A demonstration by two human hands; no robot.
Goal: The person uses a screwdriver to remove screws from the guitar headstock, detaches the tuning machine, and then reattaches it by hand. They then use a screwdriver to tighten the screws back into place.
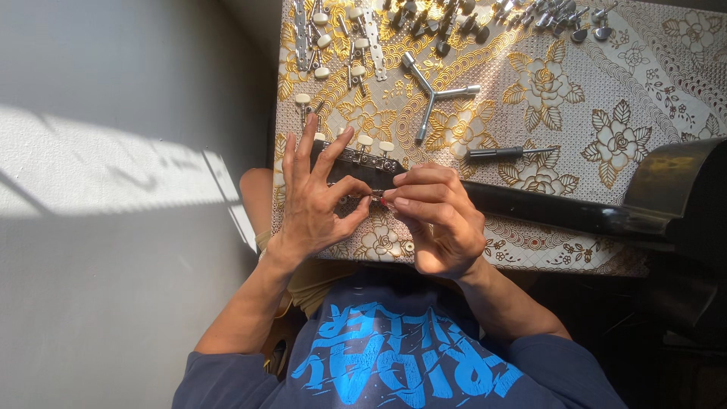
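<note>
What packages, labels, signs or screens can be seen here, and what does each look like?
No packages, signs or screens show.
Printed shirt: at the bottom of the view, on the person; dark blue with large bright blue lettering.
Patterned table cover: under the guitar neck and metal parts; white with gold flowers, no label on it.

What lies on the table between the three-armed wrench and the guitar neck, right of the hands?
In the head view, a black-handled screwdriver lies between the three-armed wrench and the guitar neck, on the gold floral tablecloth.
</note>
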